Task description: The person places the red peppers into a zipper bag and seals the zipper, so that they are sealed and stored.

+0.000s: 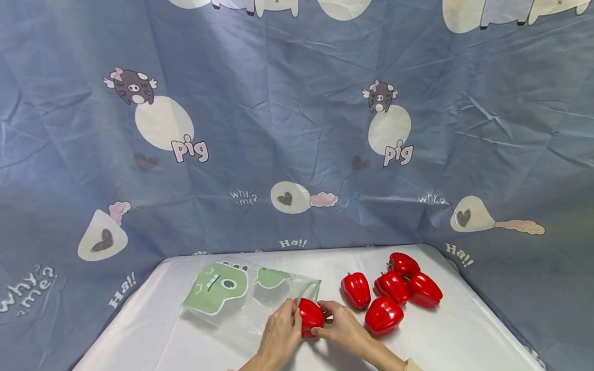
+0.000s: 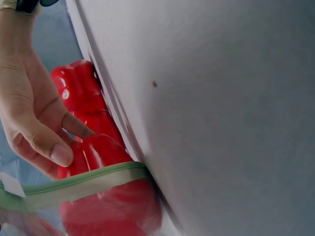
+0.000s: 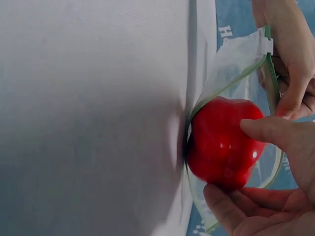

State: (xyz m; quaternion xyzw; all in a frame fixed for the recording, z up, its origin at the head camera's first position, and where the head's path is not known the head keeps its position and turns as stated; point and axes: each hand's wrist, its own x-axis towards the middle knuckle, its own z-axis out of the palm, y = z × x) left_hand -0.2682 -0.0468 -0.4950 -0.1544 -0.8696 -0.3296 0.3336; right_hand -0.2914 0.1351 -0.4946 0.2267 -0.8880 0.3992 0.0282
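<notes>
- A wrinkled blue backdrop point(image 1: 301, 118) hangs behind the scene, its printed lettering reading "pig" twice, along with several "why me?" and "Ha!!" captions.
- A white-covered tabletop point(image 1: 459, 340) stretches out before it.
- A clear zip bag point(image 1: 252, 306) lies on the tabletop at left, bearing a green one-eyed cartoon creature point(image 1: 220, 286) with teeth; its opening, edged in green, faces right.
- Five red bell peppers point(image 1: 392, 286) sit loosely grouped at right, apart from the bag.
- A person's left hand point(image 1: 281, 327) pinches the bag's edge, fingers narrow, while the right hand point(image 1: 345, 327) holds another pepper, thumb on one side and fingers on the other.
- That held pepper point(image 1: 312, 318) is in the bag's mouth, partly inside.
- A small white slider point(image 3: 267, 46) rides the green zip beside the left hand.
</notes>
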